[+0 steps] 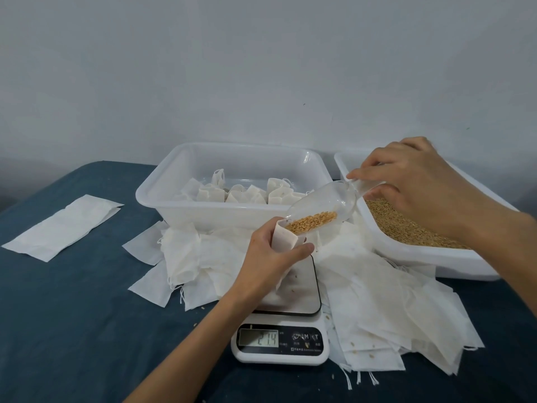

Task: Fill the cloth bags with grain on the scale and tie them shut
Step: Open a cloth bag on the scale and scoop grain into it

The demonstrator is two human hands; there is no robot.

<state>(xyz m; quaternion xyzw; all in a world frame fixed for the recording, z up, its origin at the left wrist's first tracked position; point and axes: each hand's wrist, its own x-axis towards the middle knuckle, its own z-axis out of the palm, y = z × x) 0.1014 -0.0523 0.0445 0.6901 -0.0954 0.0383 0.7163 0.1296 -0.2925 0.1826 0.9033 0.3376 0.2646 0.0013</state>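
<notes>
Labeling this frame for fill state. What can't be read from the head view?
- Fill level inside the cloth bag: hidden by the left hand gripping it and the bag's own wall.
- Scale display: digits blurred, reading uncertain.
- Scoop handle: covered by the right hand.
- Grain tray: right part hidden behind the right forearm.

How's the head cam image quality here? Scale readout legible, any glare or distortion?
Head view: light soft and even, shadows faint. Scale display blurry, roughly 27.4, not certain. Steel platter shows a dull reflection, no hard glare. Clear scoop shows small highlights. Wide-angle bending at the edges; right hand slightly soft.
</notes>
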